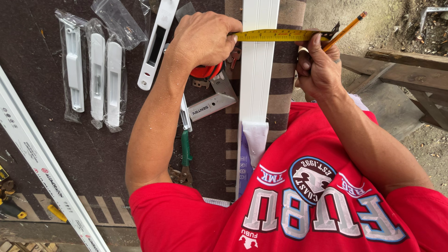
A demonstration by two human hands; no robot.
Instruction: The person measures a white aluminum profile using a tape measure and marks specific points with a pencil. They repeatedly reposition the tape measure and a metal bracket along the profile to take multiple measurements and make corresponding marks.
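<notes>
Work surface: a bench covered with dark brown felt-like matting, with a band of brown and tan stripes near its right edge.
White profile: a long white ribbed plastic strip lies on the striped band, running from the far edge towards the person; its near end is tucked under the red shirt.
Left hand: the left hand is closed over a red tape measure case, pressed down on the matting just left of the white strip.
Tape: the yellow steel tape blade is drawn out flat across the white strip, from the left hand to the right.
Right hand: the right hand is closed, thumb pinning the blade's end beyond the strip's right side, fingers gripping an orange wooden pencil whose eraser end points up and away.
Left of the hands: a white slotted plastic handle plate lies bare; further left three white handle parts in clear plastic bags lie side by side.
Between arm and strip: a grey metal angle bracket, and nearer the person green-handled pliers.
Left edge: a long white film-wrapped frame rail crosses the near left corner diagonally.
Surroundings: right of the bench, bare grey concrete ground and weathered timber rails. Daylight, outdoors or open-sided; cannot tell which.
</notes>
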